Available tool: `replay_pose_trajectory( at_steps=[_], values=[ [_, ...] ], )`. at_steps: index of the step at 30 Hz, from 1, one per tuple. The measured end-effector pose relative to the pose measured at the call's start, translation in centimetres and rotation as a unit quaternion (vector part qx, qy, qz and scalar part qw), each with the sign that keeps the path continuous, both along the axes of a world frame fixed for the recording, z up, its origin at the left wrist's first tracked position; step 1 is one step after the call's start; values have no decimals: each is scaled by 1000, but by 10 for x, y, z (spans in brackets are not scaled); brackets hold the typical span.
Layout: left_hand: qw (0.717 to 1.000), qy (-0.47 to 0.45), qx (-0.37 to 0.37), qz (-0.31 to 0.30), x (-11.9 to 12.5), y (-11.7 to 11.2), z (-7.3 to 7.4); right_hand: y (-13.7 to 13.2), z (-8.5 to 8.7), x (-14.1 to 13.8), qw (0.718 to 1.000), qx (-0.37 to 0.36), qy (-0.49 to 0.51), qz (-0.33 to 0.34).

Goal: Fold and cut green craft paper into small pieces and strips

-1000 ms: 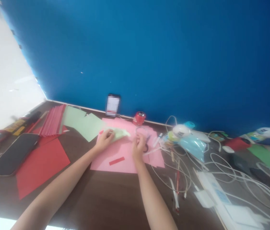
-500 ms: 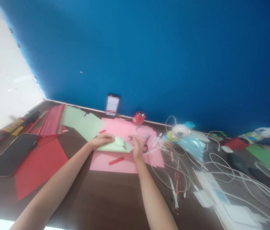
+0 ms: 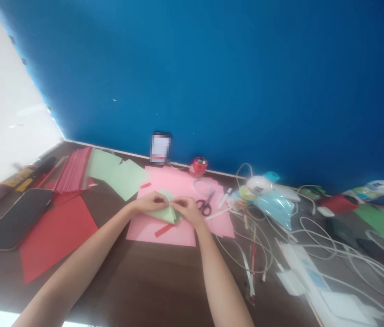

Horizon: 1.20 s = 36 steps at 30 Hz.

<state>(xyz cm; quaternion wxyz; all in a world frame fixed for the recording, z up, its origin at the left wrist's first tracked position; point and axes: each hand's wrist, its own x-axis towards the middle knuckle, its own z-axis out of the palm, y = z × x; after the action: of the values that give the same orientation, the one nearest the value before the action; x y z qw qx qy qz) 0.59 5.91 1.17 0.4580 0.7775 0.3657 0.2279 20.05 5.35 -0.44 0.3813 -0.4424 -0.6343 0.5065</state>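
A folded piece of light green paper (image 3: 165, 213) is between my hands, above pink sheets (image 3: 178, 237). My left hand (image 3: 150, 202) pinches its upper left part, fingers closed. From the right, my right hand (image 3: 185, 208) grips the paper near its centre fold, its fingertips close to those of the left. Part of the paper is hidden behind the fingers. Just below it lies a small red paper strip (image 3: 164, 230), and a second red strip (image 3: 146, 185) rests beyond my left hand. Dark-handled scissors (image 3: 204, 206) lie beside my right hand.
At left are a red sheet (image 3: 60, 236), a black phone (image 3: 16, 220) and pleated pink paper (image 3: 74, 170). Light green sheets (image 3: 123, 179) lie behind. A red round object (image 3: 198, 167) stands near the blue wall (image 3: 212, 81). White cables (image 3: 317, 240) and a power strip (image 3: 306, 268) crowd the right.
The green paper has turned and its fold now points toward me. My right hand has moved left, close to my left hand, and grips the paper, uncovering the scissors.
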Motion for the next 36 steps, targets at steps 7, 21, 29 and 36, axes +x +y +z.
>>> replay_pose_trajectory(
  at_steps=[7,21,29,36],
  values=[
    [1000,-8,4,-21,1,0,-1,1,-1,2,999,3,-3,43],
    [1000,3,7,7,2,2,-5,0,2,2,997,4,-22,73],
    [1000,-11,-5,3,2,2,-4,1,0,0,996,4,-20,83],
    [1000,-18,-17,6,3,3,-4,1,-2,-1,997,16,-2,78]
  ],
)
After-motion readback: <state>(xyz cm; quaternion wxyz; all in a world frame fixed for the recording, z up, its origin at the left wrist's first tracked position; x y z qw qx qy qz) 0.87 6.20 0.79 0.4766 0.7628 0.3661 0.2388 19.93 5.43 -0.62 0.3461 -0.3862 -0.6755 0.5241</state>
